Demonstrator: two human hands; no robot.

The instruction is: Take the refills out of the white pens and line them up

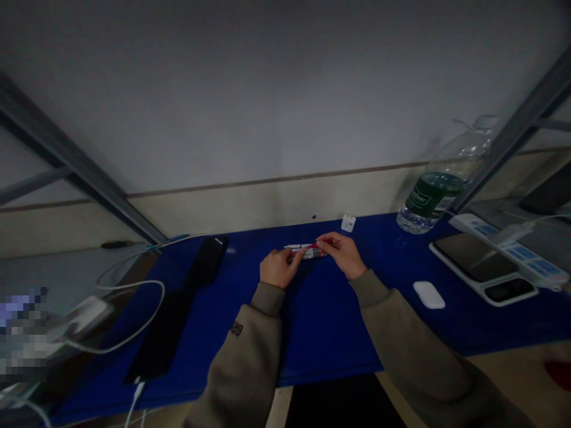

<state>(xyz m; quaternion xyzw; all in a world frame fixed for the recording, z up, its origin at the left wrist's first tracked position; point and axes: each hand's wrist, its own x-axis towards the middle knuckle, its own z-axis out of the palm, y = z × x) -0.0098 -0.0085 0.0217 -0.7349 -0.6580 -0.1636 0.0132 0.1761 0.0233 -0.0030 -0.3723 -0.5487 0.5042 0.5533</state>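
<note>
A small bundle of white pens [306,251] with red parts lies on the blue table top [325,315], close to the wall. My left hand [277,267] is closed on the bundle's left end, fingers curled around it. My right hand [343,252] pinches the right end, where a red pen tip or cap shows between thumb and fingers. Both sleeves are olive-brown.
A long black case [178,303] and white cables [129,309] lie at the left. A small white charger [348,223], a large water bottle [441,190], a white mouse-like object [429,294], a tray with dark devices [484,267] and a power strip [513,246] are at the right.
</note>
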